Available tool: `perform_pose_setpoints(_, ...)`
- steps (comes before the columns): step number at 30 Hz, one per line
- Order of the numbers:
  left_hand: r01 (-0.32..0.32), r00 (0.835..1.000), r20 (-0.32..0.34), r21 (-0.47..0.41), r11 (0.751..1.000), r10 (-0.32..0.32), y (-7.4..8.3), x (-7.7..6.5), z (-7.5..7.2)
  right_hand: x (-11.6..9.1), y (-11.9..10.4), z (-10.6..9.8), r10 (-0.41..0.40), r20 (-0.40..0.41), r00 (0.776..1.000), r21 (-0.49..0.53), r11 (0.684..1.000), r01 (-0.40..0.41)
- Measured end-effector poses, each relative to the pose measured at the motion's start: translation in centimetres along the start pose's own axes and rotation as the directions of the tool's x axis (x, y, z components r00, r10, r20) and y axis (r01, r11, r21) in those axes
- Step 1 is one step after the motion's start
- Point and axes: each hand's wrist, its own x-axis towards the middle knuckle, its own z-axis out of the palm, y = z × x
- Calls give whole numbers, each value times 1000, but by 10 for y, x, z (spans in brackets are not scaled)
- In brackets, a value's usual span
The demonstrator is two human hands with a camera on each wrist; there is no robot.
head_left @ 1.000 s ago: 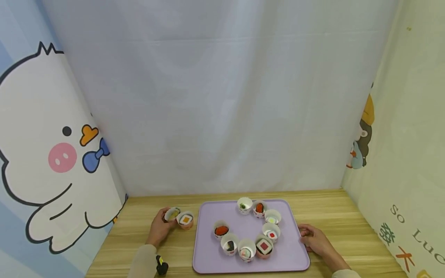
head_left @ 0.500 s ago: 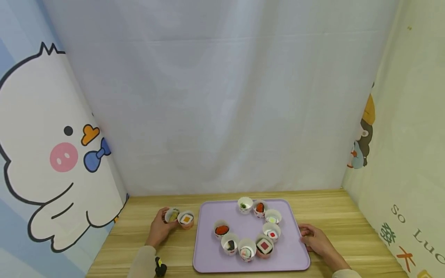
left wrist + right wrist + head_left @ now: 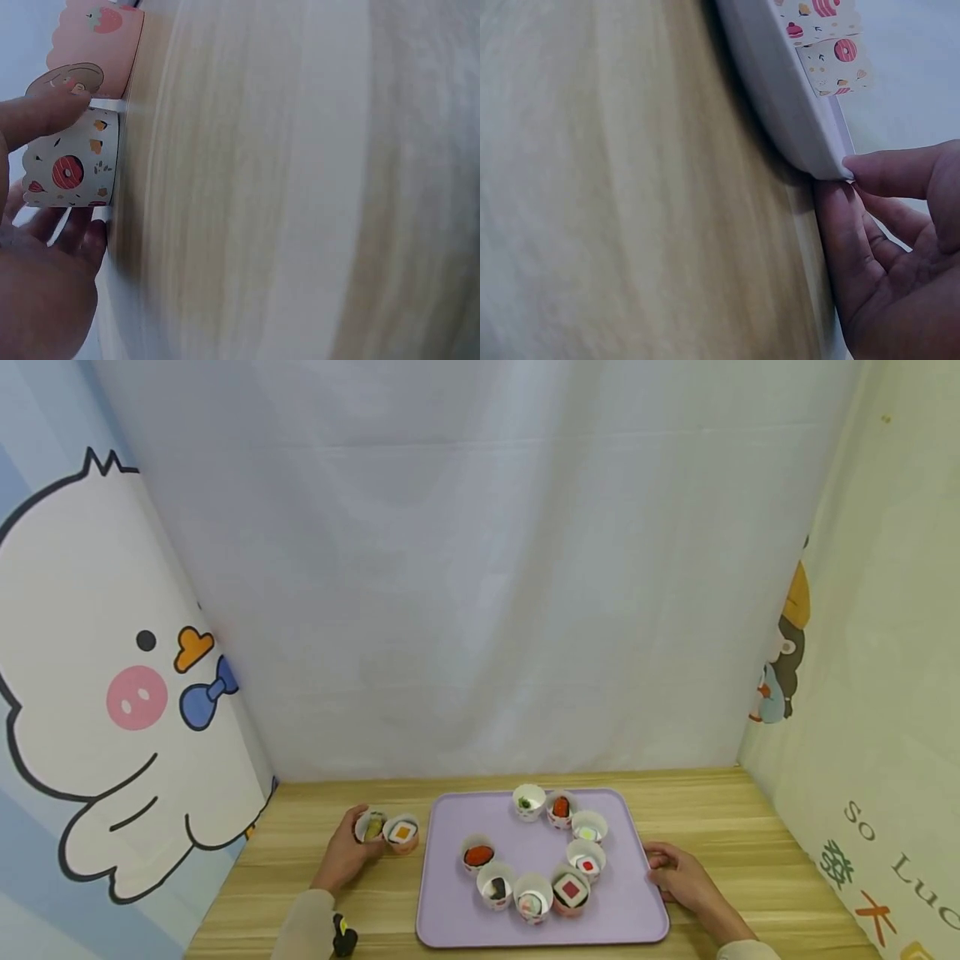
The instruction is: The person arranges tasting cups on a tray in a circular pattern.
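Observation:
Left of the tray, my left hand holds a white paper baking cup with doughnut prints, thumb on one side and fingers on the other. A yellowish-green piece lies inside that cup. A pink paper cup stands right beside it, with a white square sushi-like piece with an orange centre in it. My right hand pinches the right rim of the lilac tray, thumb on top and fingers beneath. In the right wrist view, patterned cups show behind the tray's edge.
Several paper cups with sushi-like pieces form a curve on the tray, among them a cup with red roe and a pink cup. A small black object is by the left sleeve. A pale curtain hangs behind the wooden table.
My left hand and the cup in it have barely shifted beside the pink cup. The right hand and the tray look the same.

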Motion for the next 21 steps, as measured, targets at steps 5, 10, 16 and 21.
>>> perform_pose_setpoints(5,-46,999,14,4,999,46,-3,0,-1,-1,3,-3,-51,37,998,11,999,50)
perform_pose_setpoints(10,-31,999,-7,31,999,31,-6,0,-2,0,1,-1,-14,5,1000,4,1000,14)
perform_pose_setpoints(16,-7,1000,-17,50,999,8,-7,1,-1,-1,-3,2,19,-26,999,-2,1000,-19)
perform_pose_setpoints(21,-6,999,-43,58,998,9,-7,0,-1,-1,-3,2,9,-37,999,-14,1000,-9)
